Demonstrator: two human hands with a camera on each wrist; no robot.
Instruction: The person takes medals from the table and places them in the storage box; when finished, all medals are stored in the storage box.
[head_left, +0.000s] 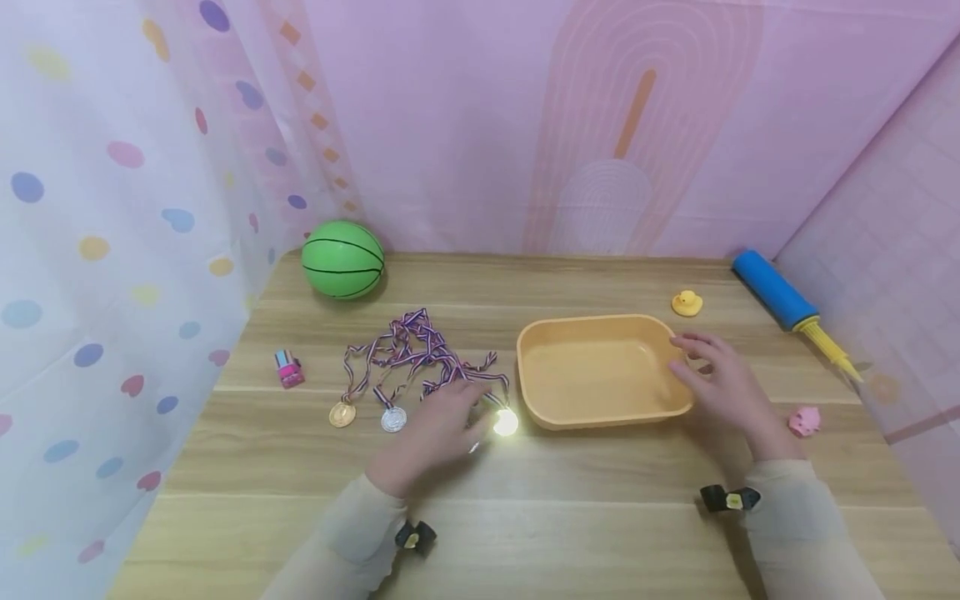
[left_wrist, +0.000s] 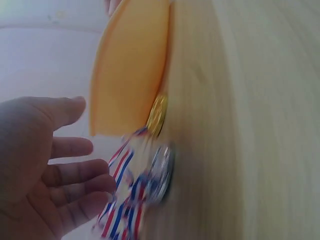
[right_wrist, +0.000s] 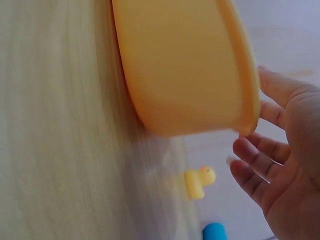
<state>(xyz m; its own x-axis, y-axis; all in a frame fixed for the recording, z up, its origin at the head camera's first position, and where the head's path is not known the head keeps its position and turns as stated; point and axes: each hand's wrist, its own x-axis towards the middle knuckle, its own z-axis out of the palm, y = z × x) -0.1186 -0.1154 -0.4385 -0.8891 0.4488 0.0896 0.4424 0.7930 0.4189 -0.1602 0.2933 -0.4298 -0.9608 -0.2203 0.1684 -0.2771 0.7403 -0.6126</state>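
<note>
My left hand (head_left: 435, 429) hovers over the medals, its fingers apart and loosely bent with nothing between them. Under and beside it, striped ribbons (head_left: 427, 346) lie in a tangle. A gold medal (head_left: 342, 414) and a silver medal (head_left: 393, 419) rest to its left; a brightly glinting medal (head_left: 506, 422) sits by its fingertips. The left wrist view shows a silver medal (left_wrist: 161, 172) close to the fingers. At the right end of an orange plastic basin (head_left: 607, 417), my right hand (head_left: 723, 387) has its fingertips right at the rim, fingers spread and relaxed.
A green ball (head_left: 342, 260) stands at the back left, with a small pink and blue toy (head_left: 288, 368) in front of it. On the right are a yellow duck (head_left: 686, 303), a blue and yellow hand pump (head_left: 783, 296) and a pink pig toy (head_left: 805, 421).
</note>
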